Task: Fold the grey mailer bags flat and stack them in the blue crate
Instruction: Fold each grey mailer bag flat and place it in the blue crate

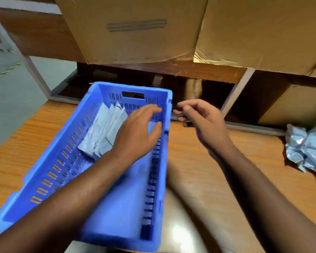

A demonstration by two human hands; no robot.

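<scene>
One blue crate (49, 161) is seen on the wooden table (199, 172), long axis running from near left to far right. One overlapping stack of folded grey bags (106, 130) lies inside near the far end; the count cannot be told. One crumpled heap of bags (306, 148) lies at the table's right edge. The left hand (137, 132) is held over the stack, fingers spread, nothing gripped. The right hand (201, 121) is loosely curled beside the crate, nothing plainly held.

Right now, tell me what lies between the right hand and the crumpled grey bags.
Only bare wooden table between right hand and crumpled bags, in the head view.
</scene>
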